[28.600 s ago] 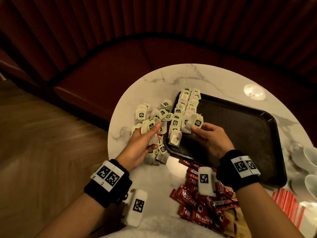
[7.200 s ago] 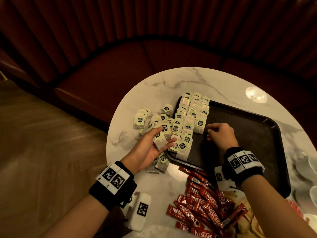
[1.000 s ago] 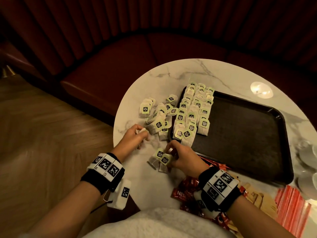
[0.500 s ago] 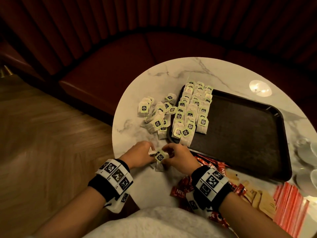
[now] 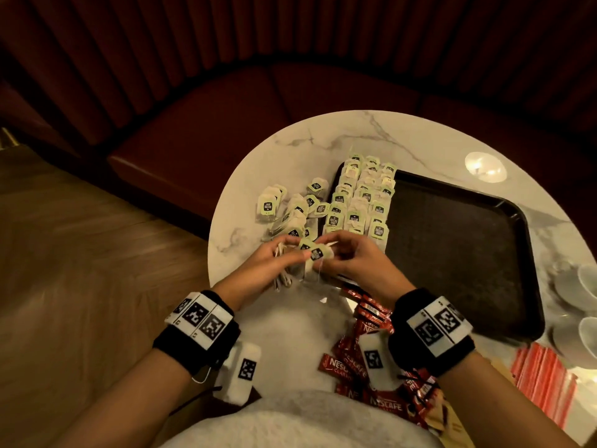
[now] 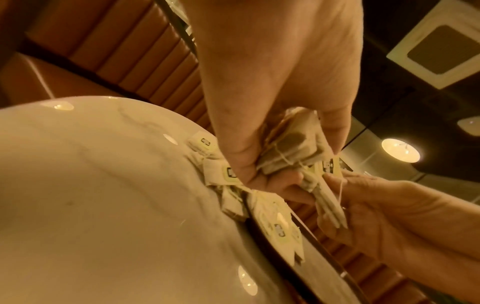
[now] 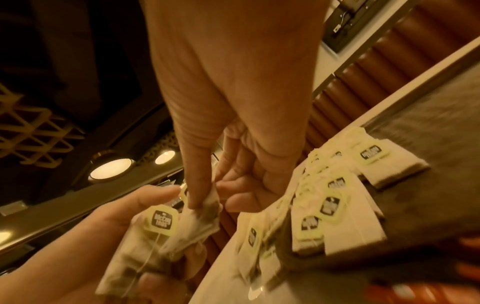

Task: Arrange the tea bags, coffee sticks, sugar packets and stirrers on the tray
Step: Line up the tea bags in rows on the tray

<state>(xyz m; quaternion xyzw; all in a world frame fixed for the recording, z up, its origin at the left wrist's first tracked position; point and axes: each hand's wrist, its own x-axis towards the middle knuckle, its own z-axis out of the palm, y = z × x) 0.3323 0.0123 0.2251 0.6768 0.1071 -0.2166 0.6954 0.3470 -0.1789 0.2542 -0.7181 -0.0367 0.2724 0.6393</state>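
Both hands meet just above the table at the black tray's (image 5: 452, 253) near left corner. My left hand (image 5: 284, 253) grips a small bundle of tea bags (image 6: 293, 148) with green tags. My right hand (image 5: 332, 253) pinches one tea bag (image 7: 202, 216) of that bundle between thumb and fingers. Several rows of tea bags (image 5: 361, 202) lie along the tray's left side. A loose pile of tea bags (image 5: 290, 211) lies on the table left of the tray. Red coffee sticks (image 5: 352, 363) are heaped near me, under my right wrist.
The round marble table (image 5: 290, 324) ends close to my left hand, with wooden floor beyond. Red-striped thin packets (image 5: 546, 376) and brown packets (image 5: 452, 425) lie at the near right. White cups (image 5: 581, 286) stand at the right edge. A red bench curves behind the table.
A second ago my hands were apart, picking loose tea bags off the table near its edge. They have since come together and lifted toward the tray corner with the bags in hand.
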